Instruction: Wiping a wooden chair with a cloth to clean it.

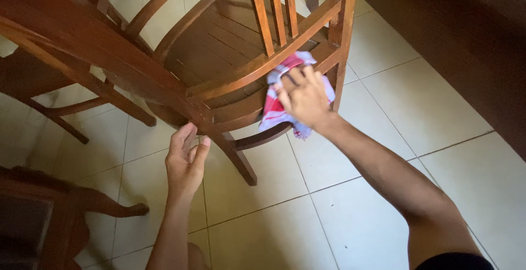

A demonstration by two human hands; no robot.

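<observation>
The right hand (pixel 303 96) presses a crumpled red, white and pale blue checked cloth (pixel 276 104) flat against the back corner of a brown wooden chair (pixel 219 51), where the seat rail meets the rear leg. The fingers are spread over the cloth, so this grip is a flat press rather than a closed fist; part of the cloth hangs down below the seat edge. The left hand (pixel 185 163) is open, holding nothing, its fingertips touching the underside of the chair's armrest just above the front leg. The chair stands on a floor (pixel 383 193) of pale square tiles. A second wooden chair (pixel 49 92) stands close beside it towards the left edge of the floor, and the curved leg of a dark wooden piece of furniture (pixel 104 204) shows in the lower left corner. A dark wooden panel (pixel 466 40) runs along the right side
</observation>
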